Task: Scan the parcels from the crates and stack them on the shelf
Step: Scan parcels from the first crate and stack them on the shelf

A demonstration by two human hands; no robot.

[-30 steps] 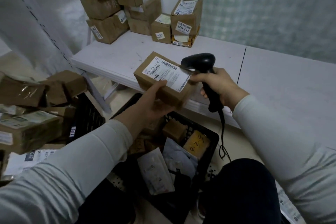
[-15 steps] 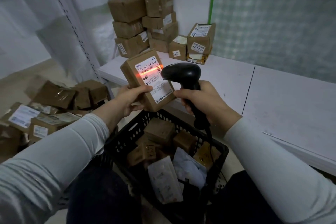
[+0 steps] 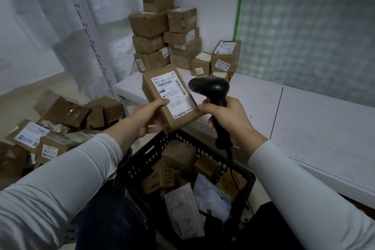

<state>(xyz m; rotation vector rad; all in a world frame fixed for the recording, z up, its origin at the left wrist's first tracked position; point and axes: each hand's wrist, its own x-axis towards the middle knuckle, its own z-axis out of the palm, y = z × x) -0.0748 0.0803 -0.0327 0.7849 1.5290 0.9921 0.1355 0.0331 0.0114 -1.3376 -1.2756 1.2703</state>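
Parcel (image 3: 172,97) — left hand (image 3: 147,121); scanner (image 3: 213,89) — right hand (image 3: 230,123)

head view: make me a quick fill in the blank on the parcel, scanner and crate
The left hand holds a parcel whose label starts with the number ____. The right hand grips a black ____ by its handle. The crate under the hands is coloured ____.
Missing words: 502; scanner; black.

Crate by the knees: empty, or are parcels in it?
Not empty: the crate holds several brown boxes and pale bags.
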